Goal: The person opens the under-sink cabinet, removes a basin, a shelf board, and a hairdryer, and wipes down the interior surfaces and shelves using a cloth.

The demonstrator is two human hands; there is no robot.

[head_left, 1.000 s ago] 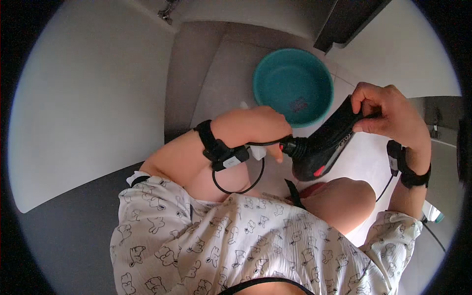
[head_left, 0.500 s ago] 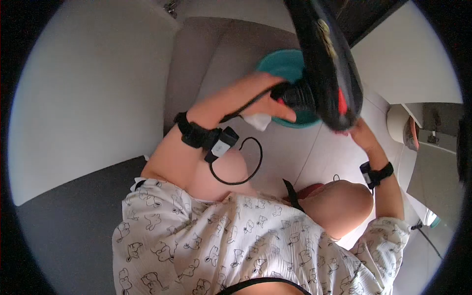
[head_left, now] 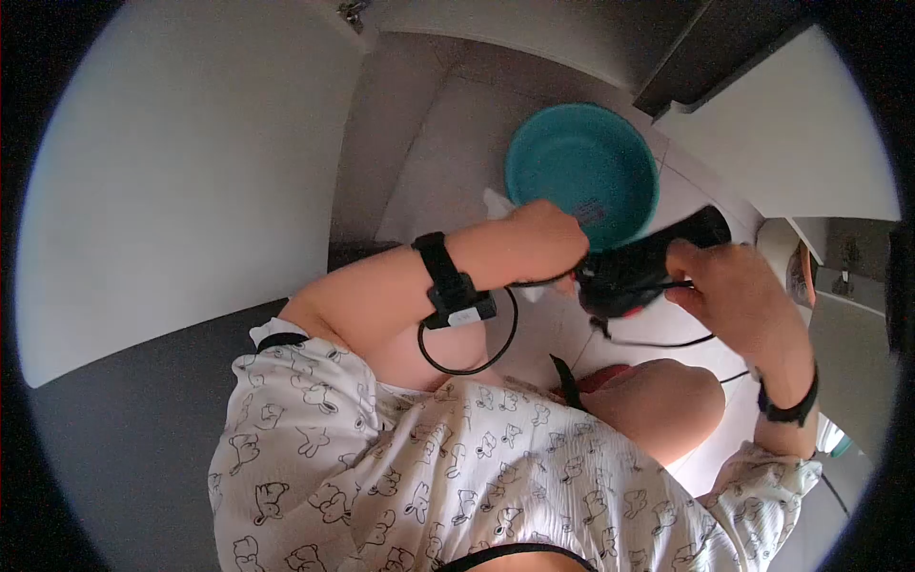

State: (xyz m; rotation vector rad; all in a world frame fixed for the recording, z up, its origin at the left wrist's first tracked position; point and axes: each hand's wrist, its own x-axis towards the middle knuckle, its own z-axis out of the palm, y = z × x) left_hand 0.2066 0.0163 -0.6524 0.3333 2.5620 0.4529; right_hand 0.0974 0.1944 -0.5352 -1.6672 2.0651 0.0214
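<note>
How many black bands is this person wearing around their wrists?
2: one black band around the left wrist, the other black band around the right wrist.

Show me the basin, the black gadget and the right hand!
Basin (head_left: 577, 164), head view: its bare inside.
Black gadget (head_left: 637, 264), head view: middle of its body.
Right hand (head_left: 736, 283), head view: back of the hand.

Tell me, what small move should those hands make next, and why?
Probably slide the left hand a little along the black device: white, cloth-like material shows beside that hand, which sits by one end of the device, while the right hand grips the device, seemingly steadying it.
</note>
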